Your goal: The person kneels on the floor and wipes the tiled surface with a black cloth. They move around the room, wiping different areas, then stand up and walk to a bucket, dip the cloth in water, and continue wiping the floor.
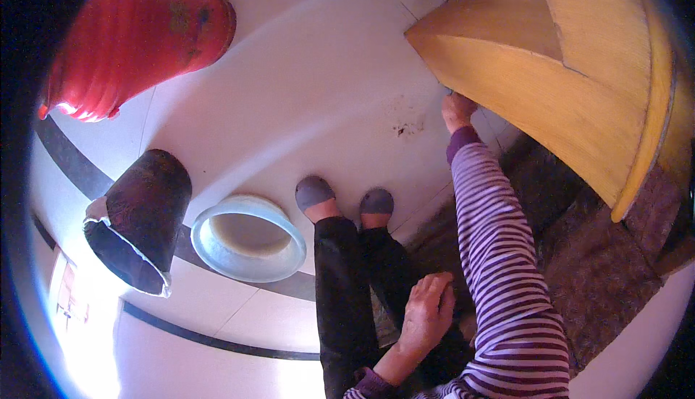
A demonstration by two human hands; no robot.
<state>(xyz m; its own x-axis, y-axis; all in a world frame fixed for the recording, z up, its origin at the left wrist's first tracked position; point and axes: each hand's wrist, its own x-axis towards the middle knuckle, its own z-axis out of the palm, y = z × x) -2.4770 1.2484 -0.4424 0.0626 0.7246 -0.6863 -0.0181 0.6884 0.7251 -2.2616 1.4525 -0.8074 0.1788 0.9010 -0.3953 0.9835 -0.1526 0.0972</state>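
My right hand (pixel 459 111) reaches out to the lower edge of a yellow wooden piece of furniture (pixel 521 73). Its fingers are bent and partly hidden. A tiny dark spot shows by the fingertips, too small to name. Back near my body, my left hand (pixel 426 312) hovers over or rests on my dark trousers (pixel 347 296); which one I cannot tell. Its back faces up, the fingers lie close together, and its palm is hidden. A dirty patch (pixel 403 127) with dark crumbs marks the pale floor (pixel 282 100) left of my right hand.
A red plastic bucket (pixel 146 41) stands at upper left. Below it are a dark bucket (pixel 149 203) with a pale torn rim and a light-blue basin (pixel 206 231) holding cloudy liquid. A brown patterned sofa or cover (pixel 602 269) lies right. My feet wear grey clogs (pixel 315 191).
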